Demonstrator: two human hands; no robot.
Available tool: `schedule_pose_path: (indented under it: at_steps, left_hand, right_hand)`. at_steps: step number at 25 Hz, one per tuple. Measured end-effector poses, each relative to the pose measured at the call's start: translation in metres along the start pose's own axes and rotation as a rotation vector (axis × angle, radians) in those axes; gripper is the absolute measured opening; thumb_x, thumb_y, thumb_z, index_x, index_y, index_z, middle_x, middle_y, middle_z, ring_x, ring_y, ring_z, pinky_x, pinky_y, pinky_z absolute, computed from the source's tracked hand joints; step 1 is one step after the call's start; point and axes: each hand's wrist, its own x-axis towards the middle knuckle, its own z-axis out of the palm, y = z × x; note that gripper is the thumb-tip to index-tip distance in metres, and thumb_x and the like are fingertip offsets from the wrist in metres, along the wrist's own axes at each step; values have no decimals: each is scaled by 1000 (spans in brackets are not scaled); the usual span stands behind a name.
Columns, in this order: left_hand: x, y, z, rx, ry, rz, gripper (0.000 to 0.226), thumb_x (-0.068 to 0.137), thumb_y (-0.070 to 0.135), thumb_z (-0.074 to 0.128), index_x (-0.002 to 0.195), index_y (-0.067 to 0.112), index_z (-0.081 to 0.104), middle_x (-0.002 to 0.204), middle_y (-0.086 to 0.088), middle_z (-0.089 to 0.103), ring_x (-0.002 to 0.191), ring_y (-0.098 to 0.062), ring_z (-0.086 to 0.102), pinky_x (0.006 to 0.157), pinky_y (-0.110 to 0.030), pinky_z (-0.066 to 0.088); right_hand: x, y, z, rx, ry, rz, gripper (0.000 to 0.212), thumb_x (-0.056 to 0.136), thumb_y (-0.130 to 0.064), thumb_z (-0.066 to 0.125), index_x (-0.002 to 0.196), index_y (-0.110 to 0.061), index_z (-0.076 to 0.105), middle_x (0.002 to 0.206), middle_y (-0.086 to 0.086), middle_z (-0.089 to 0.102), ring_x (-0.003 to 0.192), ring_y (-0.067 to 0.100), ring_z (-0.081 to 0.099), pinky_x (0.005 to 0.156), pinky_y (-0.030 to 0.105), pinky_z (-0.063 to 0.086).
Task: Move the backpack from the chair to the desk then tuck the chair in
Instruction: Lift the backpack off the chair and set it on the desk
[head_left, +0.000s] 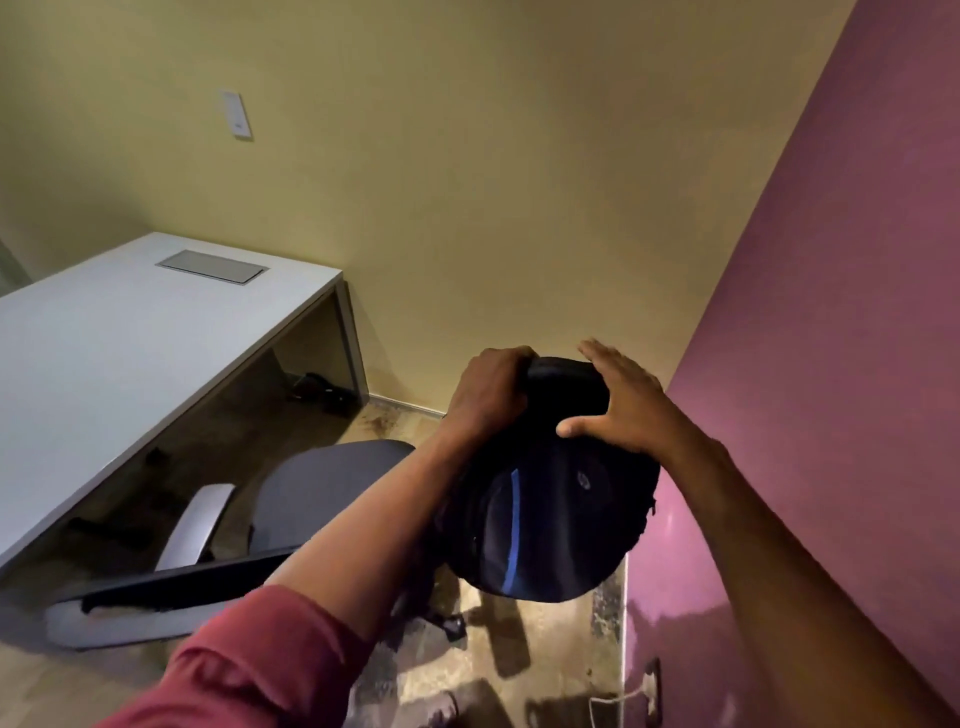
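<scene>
We see 2 walls meeting in a corner: a yellow wall (467, 182) ahead and a purple wall (831, 364) to the right. A white desk (104, 338) stands at the left against the yellow wall, with a grey flap (212, 266) set flush in its top. Below and right of the desk sits a grey chair (322, 493), pulled out from under it, its seat bare and 1 armrest (200, 522) toward the desk. The dark backpack (550, 514), marked with 1 blue stripe, hangs in the air right of the chair, clear of the seat and well apart from the desk. Our left hand (491, 395), its arm in a red sleeve (249, 670), is closed around the backpack's top. Our right hand (621, 402) lies flat with fingers spread against the upper side of the backpack.
</scene>
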Motion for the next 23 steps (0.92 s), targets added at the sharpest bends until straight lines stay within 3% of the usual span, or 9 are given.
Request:
schedule_pose_path:
  at_steps: [2,4,7,11,16,20,23]
  left_hand:
    - [21,-12,5,-21,-12,52,35,68,8,57,101,13,69,93,-16,75,88,-42,66,68,-39,48]
    - [37,-22,8,-53,-37,84,35,65,6,59,97,12,70,90,-15,74,86,-41,66,66,-36,44]
    - [68,-47,9,-153,-69,87,29,67,21,64,95,21,71,86,-6,75,83,-32,68,65,-36,48]
    - [110,-94,1,-245,-173,63,31,70,43,72,98,31,69,83,7,74,80,-14,68,69,-35,52]
    - [173,-126,7,-145,-133,118,28,75,46,65,89,21,71,73,-3,70,71,-26,64,61,-39,46]
    - [218,-150,22,-161,-105,41,28,75,44,65,88,21,72,72,-2,71,68,-24,64,59,-35,42]
    - [251,-171,40,-132,-145,-49,31,74,44,66,94,23,74,80,-2,75,75,-24,67,63,-36,49]
  right_hand:
    - [17,12,7,4,52,17,88,70,-44,84,145,-27,41,146,2,51,132,25,46,107,44,41]
    - [33,19,9,10,122,-3,55,76,-33,79,126,-31,56,118,-2,68,107,24,62,86,41,53]
    - [72,22,8,23,172,-5,29,77,-21,71,103,-32,64,87,-4,72,81,24,66,67,38,53]
    - [122,19,6,16,212,29,24,75,-16,68,95,-29,67,79,0,71,76,29,65,64,37,51]
    - [193,35,6,-31,193,35,34,70,-14,65,99,-31,66,81,1,73,79,32,66,66,39,53]
    - [255,59,11,-51,151,44,38,69,-9,64,99,-32,66,77,0,71,75,31,64,63,35,50]
    - [304,86,31,-48,115,-7,41,70,-9,66,103,-33,66,79,-1,71,76,30,65,62,35,50]
